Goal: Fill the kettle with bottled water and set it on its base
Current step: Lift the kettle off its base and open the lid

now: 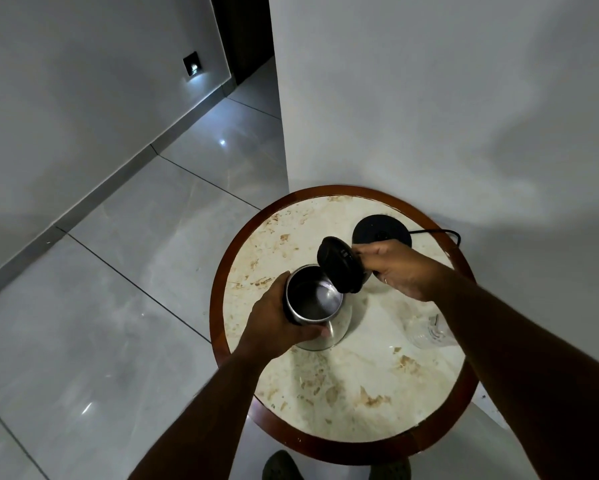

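Kettle stands upright, mouth up, left hand gripping it.

Left hand grips kettle on table; right hand holds lid open — base behind.

The scene is dim and greyish. A small wall light at far left throws a bright patch onto the glossy floor, which shows small glints of glare. Soft, broad shadows lie across the right wall. Straight lines bow toward the edges from the wide lens. The near forearms look dark and slightly soft.
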